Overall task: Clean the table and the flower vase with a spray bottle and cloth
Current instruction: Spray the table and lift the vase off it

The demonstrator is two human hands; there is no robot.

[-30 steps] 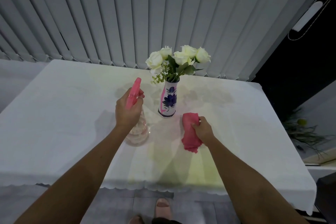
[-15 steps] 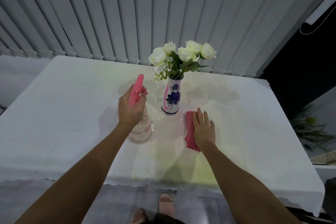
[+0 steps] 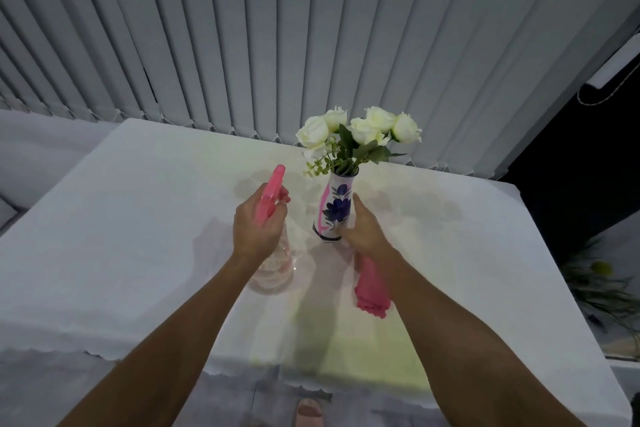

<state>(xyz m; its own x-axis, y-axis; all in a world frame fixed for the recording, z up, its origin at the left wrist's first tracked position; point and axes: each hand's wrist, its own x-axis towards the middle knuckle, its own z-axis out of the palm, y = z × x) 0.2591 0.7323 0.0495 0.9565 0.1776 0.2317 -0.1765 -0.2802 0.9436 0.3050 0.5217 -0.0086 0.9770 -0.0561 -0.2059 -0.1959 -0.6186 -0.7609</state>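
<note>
A person stands at a table covered with a white cloth whose scalloped hem hangs over the near edge; both bare forearms reach forward over it. The left hand is clenched around the neck of a spray bottle, its fingers at the trigger. The bottle has a clear rounded body that rests on the tablecloth and a pink spray head that points up and away from the person. Just to the right of the bottle stands the flower vase, upright near the middle of the table, white with a blue flower pattern and a pink stripe down its left side. It holds white roses with green leaves. The right hand is placed against the right side of the vase near its base, the thumb lying up along the vase wall; whether the fingers close fully around the vase cannot be told from here. The pink cloth lies crumpled on the table beneath the right wrist, nearer to the person than the vase, and is not grasped. Grey vertical blinds hang behind the far edge of the table. One foot in a pale slipper shows on the floor below the near hem.
</note>
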